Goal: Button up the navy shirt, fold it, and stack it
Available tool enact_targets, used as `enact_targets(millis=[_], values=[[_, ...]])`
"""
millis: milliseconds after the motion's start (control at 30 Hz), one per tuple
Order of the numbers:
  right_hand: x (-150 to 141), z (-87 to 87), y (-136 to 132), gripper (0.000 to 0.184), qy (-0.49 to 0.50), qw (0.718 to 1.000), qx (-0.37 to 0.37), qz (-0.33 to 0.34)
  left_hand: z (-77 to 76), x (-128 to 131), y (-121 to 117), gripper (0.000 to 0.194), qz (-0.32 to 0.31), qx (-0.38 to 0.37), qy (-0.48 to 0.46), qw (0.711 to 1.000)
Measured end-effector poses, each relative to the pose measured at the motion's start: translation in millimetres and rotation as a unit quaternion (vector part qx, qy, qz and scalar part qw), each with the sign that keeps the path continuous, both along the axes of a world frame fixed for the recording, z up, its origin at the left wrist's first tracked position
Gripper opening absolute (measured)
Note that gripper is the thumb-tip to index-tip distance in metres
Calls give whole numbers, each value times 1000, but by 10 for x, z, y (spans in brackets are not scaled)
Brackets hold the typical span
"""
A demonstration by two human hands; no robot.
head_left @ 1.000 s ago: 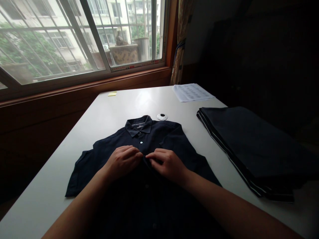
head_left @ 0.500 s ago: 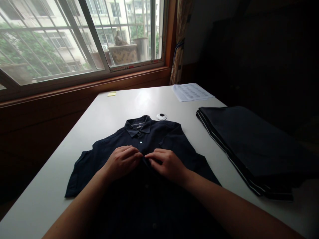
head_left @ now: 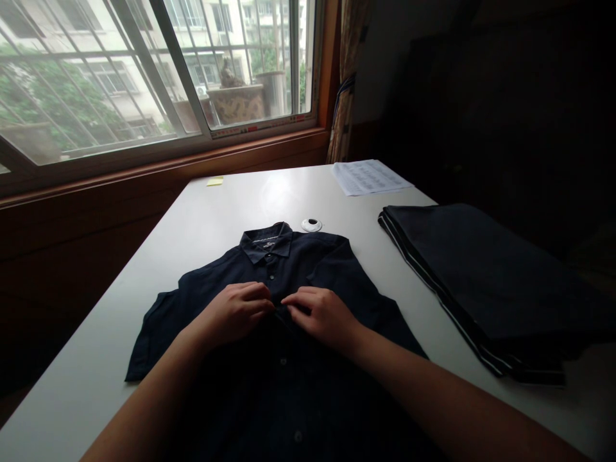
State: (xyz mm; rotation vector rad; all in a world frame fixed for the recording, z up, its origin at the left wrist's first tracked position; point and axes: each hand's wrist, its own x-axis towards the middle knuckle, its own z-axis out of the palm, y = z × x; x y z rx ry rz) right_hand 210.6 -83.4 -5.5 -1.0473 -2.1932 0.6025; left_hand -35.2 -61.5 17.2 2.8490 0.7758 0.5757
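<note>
A dark navy short-sleeved shirt [head_left: 327, 256] lies front up on the white table, its collar [head_left: 267, 247] pointing away from me. Light buttons run down its front; one button [head_left: 272, 277] shows just beyond my hands. My left hand [head_left: 243, 308] is closed with its fingertips pinching the front edge of the shirt at mid-chest. Close beside it, my right hand [head_left: 322, 314] also pinches the shirt front, thumb and forefinger together. Whatever lies directly under the fingertips is hidden. Lower down, another button [head_left: 283, 362] is visible on the dark cloth.
Folded dark cloth with striped edges [head_left: 471, 269] is stacked at the right of the table [head_left: 96, 333]. A round white cable hole cover [head_left: 312, 224] sits past the collar. Printed papers [head_left: 370, 176] and a yellow sticky note [head_left: 215, 181] lie at the far edge, below a barred window [head_left: 144, 77].
The left fingertips have shifted very slightly, and a small gap shows between the two hands. The shirt stays in place.
</note>
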Motion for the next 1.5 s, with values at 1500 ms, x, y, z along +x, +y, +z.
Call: enact_targets(millis=[1500], values=[[-7,72,-31,61,-127,992,-12,12,-134,9,12,15,25,-85,-27,996]])
